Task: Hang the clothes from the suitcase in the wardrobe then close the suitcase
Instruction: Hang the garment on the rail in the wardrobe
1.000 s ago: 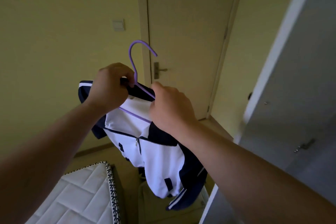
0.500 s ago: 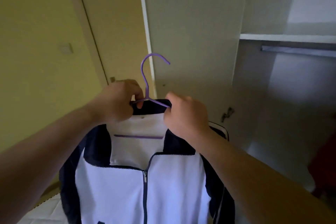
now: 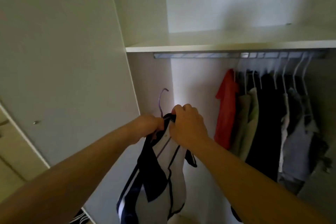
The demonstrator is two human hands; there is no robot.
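Two hands grip one white-and-navy zip jacket (image 3: 163, 178) on a thin purple wire hanger (image 3: 163, 96). Left hand (image 3: 149, 126) clasps at the hook's base, right hand (image 3: 188, 125) clenches the collar. Grey metal rail (image 3: 190, 55) runs left-right above, its bare stretch nearer the right hand.

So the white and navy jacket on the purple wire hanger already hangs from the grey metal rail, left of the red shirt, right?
Not yet. The head view shows the left hand and right hand holding the white and navy jacket on its purple wire hanger below the grey metal rail, left of the red shirt.
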